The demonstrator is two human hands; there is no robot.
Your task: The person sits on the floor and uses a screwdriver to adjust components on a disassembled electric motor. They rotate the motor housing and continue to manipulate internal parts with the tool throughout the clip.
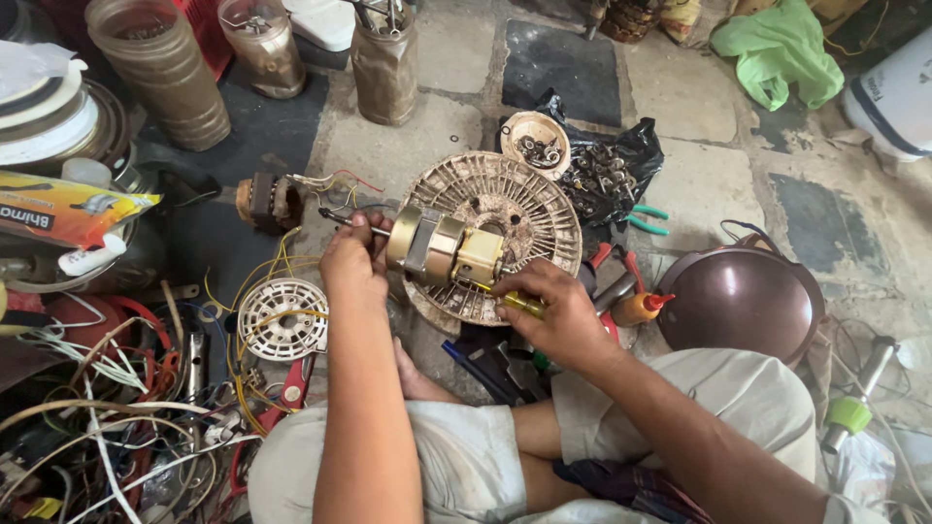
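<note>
The grey stone-slab floor [456,136] carries everything here. Largest is the round beige ribbed plastic fan housing [505,209], lying flat near the centre of the view. At three o'clock from it sits a dark brown metal dome cover [743,296]. At nine o'clock, a tangle of coloured loose wires [116,408] spreads over the floor, with a small white slotted plastic disc [282,318] at its edge.

Over the housing's eight o'clock rim the person holds a brass-coloured cylindrical fan motor [442,250], lying sideways. The left hand [354,262] is closed around the motor's shaft end at nine o'clock of the motor. The right hand [549,315], at four o'clock of the motor, is clamped on a yellow-handled screwdriver [519,303] whose tip meets the motor's gear end.

At twelve o'clock of the housing a small round beige cap holding screws [536,144] rests against a black plastic bag of metal parts [607,170]. A small orange oil bottle [641,309] lies just beside the right hand.
</note>
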